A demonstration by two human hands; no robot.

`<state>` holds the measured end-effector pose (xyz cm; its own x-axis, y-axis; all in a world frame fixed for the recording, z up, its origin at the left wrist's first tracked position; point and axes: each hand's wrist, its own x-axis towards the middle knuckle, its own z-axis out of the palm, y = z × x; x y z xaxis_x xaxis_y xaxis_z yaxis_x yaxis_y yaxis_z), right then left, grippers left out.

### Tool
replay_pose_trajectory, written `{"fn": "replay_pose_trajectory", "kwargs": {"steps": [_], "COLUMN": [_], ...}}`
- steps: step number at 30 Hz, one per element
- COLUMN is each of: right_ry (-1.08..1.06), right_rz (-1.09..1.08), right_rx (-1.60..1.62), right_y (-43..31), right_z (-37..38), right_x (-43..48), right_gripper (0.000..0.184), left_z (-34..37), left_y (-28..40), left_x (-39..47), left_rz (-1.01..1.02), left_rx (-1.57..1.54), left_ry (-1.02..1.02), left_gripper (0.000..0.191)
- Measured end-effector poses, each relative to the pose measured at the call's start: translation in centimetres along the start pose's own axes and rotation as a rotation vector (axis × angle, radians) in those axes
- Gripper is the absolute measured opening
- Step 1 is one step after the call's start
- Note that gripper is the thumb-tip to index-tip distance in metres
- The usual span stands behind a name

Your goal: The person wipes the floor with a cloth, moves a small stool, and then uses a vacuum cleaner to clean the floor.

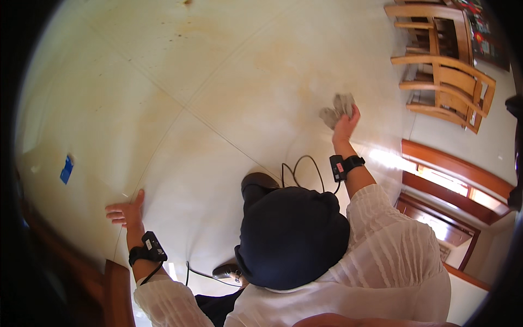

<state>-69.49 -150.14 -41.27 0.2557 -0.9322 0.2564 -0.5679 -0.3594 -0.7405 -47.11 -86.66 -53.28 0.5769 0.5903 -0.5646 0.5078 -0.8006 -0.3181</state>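
My right hand (346, 124) is shut on a crumpled grey cloth (336, 111), held out over the pale tiled floor (204, 135). Black straps hold small black devices with cables on both my forearms: one device (338, 167) on the right, another (154, 246) on the left. At the lower left, my left hand (127, 211) is spread with its fingers apart and nothing in it. Beyond it, a small blue object (66, 169) lies on the floor; its kind cannot be told.
Wooden chairs (453, 88) stand at the upper right. Dark shoes (258, 182) are on the floor beneath me, with black cable (304, 157) looping nearby. A brown wooden edge (116, 290) rises at the lower left. Small dark specks dot the upper floor.
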Motion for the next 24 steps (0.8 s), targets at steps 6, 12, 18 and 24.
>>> {"fn": "replay_pose_trajectory", "kwargs": {"steps": [6, 12, 18, 24], "right_ry": [0.128, -0.002, -0.478, -0.534], "right_rz": [0.395, -0.093, -0.544, -0.631], "right_rx": [-0.288, -0.498, 0.182, 0.829], "right_y": [16.6, 8.6, -17.7, -23.5], "right_z": [-3.9, 14.0, 35.7, 33.0], "right_x": [-1.6, -0.9, -8.2, -6.1], "right_gripper": [0.05, 0.05, 0.056, 0.058], "left_z": [-0.1, -0.2, -0.8, -1.5], "left_y": [-0.6, -1.0, -1.2, -0.4], "left_x": [0.3, 0.2, -0.2, -0.8], "left_rz": [0.004, 0.037, 0.067, 0.035], "left_rx": [-0.156, -0.382, -0.437, -0.37], "left_ry": [0.027, 0.001, -0.062, 0.018], "left_gripper": [0.139, 0.139, 0.138, 0.138]}}
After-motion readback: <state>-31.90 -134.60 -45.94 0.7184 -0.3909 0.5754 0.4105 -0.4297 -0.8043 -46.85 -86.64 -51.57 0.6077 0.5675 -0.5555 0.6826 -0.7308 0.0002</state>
